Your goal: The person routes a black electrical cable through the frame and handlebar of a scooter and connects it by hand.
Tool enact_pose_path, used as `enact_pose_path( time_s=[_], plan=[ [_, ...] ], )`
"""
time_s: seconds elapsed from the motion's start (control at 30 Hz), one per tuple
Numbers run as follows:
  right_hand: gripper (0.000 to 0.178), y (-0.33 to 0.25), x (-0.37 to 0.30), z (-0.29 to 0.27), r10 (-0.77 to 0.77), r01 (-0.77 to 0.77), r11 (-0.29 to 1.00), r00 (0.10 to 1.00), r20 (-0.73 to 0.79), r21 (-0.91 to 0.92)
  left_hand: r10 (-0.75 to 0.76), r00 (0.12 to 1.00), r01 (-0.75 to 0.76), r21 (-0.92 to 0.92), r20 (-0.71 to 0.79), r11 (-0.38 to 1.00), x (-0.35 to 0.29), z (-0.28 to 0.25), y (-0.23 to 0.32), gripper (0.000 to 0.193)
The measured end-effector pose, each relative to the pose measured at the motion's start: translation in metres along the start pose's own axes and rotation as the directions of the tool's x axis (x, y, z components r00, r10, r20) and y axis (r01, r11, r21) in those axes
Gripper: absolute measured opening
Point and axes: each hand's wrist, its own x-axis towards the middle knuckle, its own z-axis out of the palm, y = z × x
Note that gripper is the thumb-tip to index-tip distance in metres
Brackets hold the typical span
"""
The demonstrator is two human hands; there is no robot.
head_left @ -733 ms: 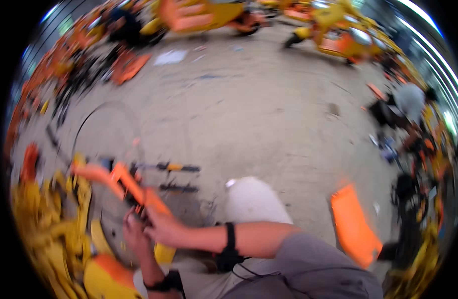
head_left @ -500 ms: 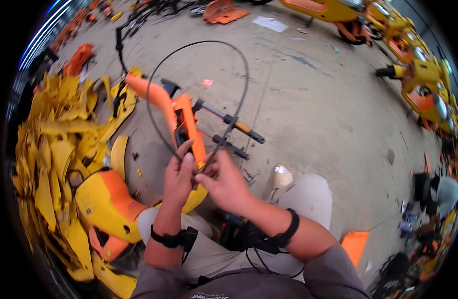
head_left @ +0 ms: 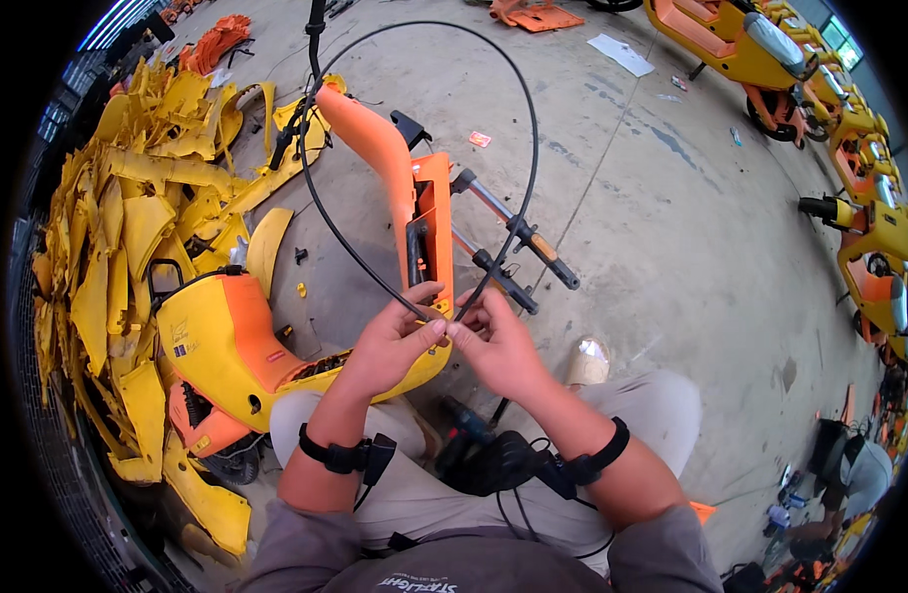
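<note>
View: head, looking down on both hands.
Black cable [head_left: 535,138]: in front of the person, bent into one wide loop; its far arc passes over the view of the orange frame [head_left: 383,148], and both sides converge at the fingers.
Left hand [head_left: 397,336]: thumb and fingers pinch the left side of the loop.
Right hand [head_left: 494,344]: thumb and curled fingers pinch the right side, thumb tip just beside the left thumb.
Concealed section: cable between the fingertips; cannot tell whether its ends meet or overlap.
Handling (judged): light; springy, as the loop keeps its round form without other support; smooth outer likely to twist in a loose pinch; sharp kinks are the main damage risk.
Grip point (judged): near each end, thumb against forefinger; leave the arc free.
Left side: yellow panel heap [head_left: 143,222]; nearer, a yellow-and-orange scooter body [head_left: 205,324].
Far, right of frame: two fork legs [head_left: 541,247].
Near: power drill [head_left: 458,433].
</note>
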Motion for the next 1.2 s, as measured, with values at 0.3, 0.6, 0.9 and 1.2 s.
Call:
enact_pose_path(
  time_s=[0.3, 0.6, 0.9, 1.2],
  plan=[
    [0.015, 0.033, 0.023, 0.005, 0.077, -0.101, 0.988, 0.978, 0.193, 0.119, 0.03, 0.985, 0.018, 0.274, -0.168, 0.962, -0.029, -0.046, -0.031, 0.031],
    [0.016, 0.075, 0.046, 0.019, 0.089, -0.095, 0.995, 0.987, -0.134, -0.041, 0.077, 0.944, 0.065, 0.408, -0.322, 0.911, -0.025, -0.054, -0.033, 0.017],
    [0.014, 0.104, 0.058, 0.019, 0.137, -0.128, 0.99, 0.97, -0.2, 0.057, 0.225, 0.901, 0.002, 0.522, -0.372, 0.853, -0.005, -0.05, -0.048, 0.011],
    [0.015, 0.129, 0.068, 0.024, 0.207, -0.173, 0.972, 0.949, -0.236, 0.157, 0.398, 0.875, -0.105, 0.695, -0.276, 0.711, 0.02, -0.034, -0.063, 0.012]
  ],
)
